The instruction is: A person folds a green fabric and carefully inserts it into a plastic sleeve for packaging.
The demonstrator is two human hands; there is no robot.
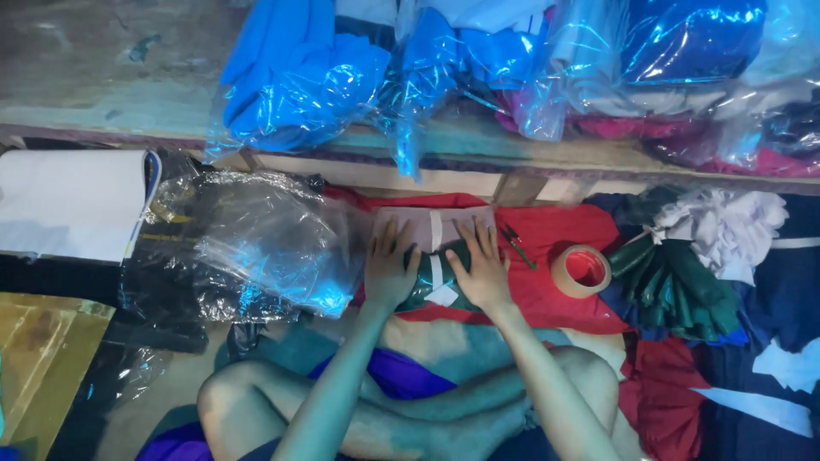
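A folded dark green garment with white stripes [437, 275] lies on red cloth [559, 248] in front of me, its far part covered by a pale brownish wrapping. My left hand [389, 266] presses flat on its left side, fingers spread. My right hand [480, 263] presses flat on its right side, fingers spread toward the far edge. Neither hand grips anything. A roll of tan tape [582, 271] rests on the red cloth just right of my right hand, with small scissors [516, 243] between them.
Crumpled clear plastic bags [265, 243] lie to the left. A wooden shelf [478, 154] above holds bagged blue and pink clothes [478, 60]. An open notebook [73, 205] sits far left. Green, white and navy fabric pieces [709, 265] pile on the right. My bent legs [393, 410] are below.
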